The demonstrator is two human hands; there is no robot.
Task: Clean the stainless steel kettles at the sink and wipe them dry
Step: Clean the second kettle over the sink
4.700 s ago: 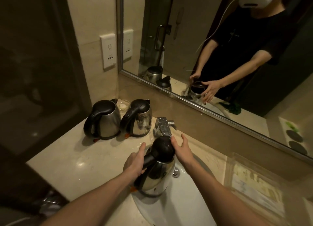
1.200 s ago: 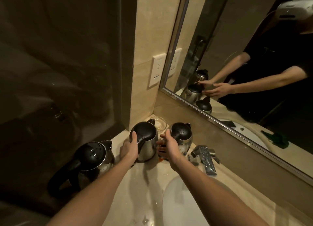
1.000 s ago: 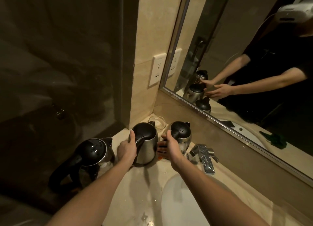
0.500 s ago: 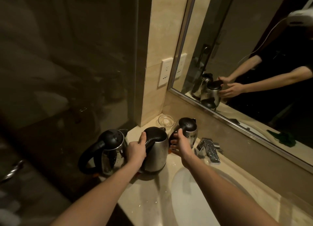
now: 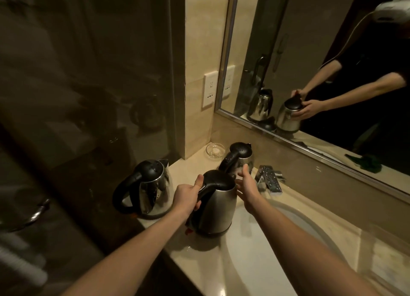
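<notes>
L hand (image 5: 186,194) grip clenched on the black handle of the middle kettle (image 5: 216,209), thumb up by the lid. That kettle sits w/ its base at the sink (image 5: 315,227) rim, about 9 o'clock of the basin, partly over the surface (image 5: 193,160) edge strip. R hand (image 5: 247,186) grip released, fingers spread, just beside the kettle's lid at its 3 o'clock; can't tell if touching.

Second kettle (image 5: 150,187) at 9 o'clock of the held one, near the surface's front edge, lid shut. Third kettle (image 5: 238,157) at 12 o'clock, by the back wall, lid shut. Contents of all three not visible.

Glass dish (image 5: 214,150) in the back corner, sth small & pale inside. Tap (image 5: 269,180) at 2 o'clock of the held kettle. Open room: the basin, to the right. Mirror (image 5: 310,63) above.
</notes>
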